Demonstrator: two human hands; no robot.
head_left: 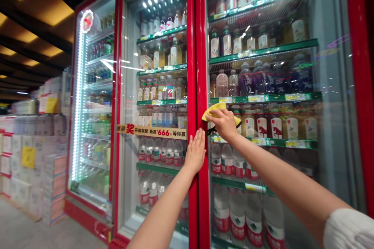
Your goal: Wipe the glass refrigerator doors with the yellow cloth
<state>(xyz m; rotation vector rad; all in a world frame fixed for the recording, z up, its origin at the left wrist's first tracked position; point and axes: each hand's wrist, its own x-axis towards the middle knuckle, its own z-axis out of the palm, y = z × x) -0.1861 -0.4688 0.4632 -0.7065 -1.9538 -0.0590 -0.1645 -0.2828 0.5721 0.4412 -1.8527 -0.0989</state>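
Looks like you're mid-wipe: right hand (223, 122) gripping the cloth (215, 111) at the right door's (201, 66) left edge, about mid-height. Next move, I'd judge, calls for even pressure and a flat cloth along that edge. Cloth sits under your right fingers, poking out both sides, above and right of your left hand (195, 149), which is open, laid where 2 red frames (191, 66) meet.

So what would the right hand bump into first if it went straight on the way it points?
Probably the red door frame, just past the yellow cloth that the right hand holds. The cloth may already touch it; depth is unclear.
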